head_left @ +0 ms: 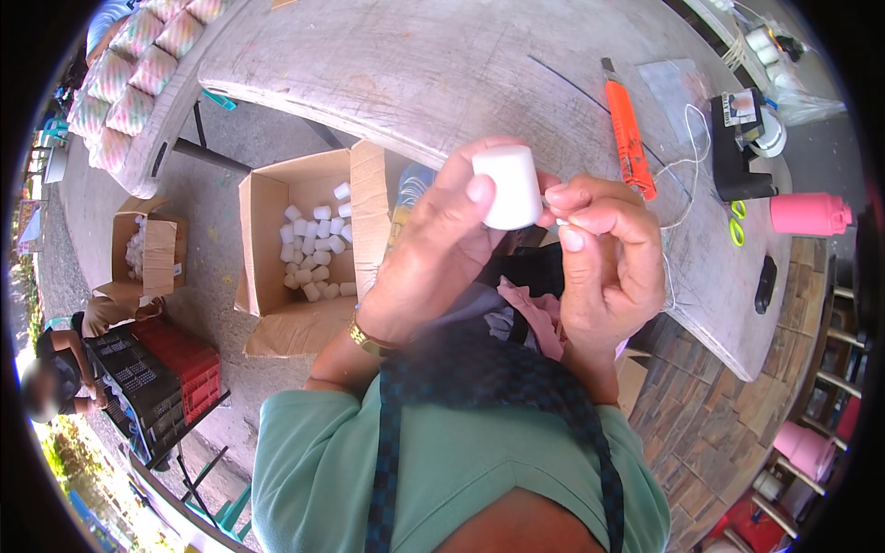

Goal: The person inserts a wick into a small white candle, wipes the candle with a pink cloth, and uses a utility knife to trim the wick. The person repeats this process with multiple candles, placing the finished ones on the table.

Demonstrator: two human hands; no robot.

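At the centre of the frame a small white cylinder point(506, 187) is held up by the left hand point(441, 253), clasped between the thumb and the fingers behind it, above the edge of a grey round table point(387, 64). The right hand point(604, 258) is closed in a pinch just beside the cylinder's right side, its fingertips point(564, 199) pressed on what appears to be a thin white thread point(687, 161); whether the thread touches the cylinder cannot be told. It is judged that the work is best done with the cylinder kept steady and upright in the left hand and the pinch kept close against its side, so that the thread stays taut. Right of the hands, an orange utility knife point(629, 136) lies on the table, with a black device point(733, 147) and a pink bottle point(809, 214) further right. To the left, lower down, an open cardboard box point(300, 244) holding many more white cylinders point(313, 249) stands on the ground, with a second box point(152, 249) and red and black crates point(166, 378) beyond it at the left edge.
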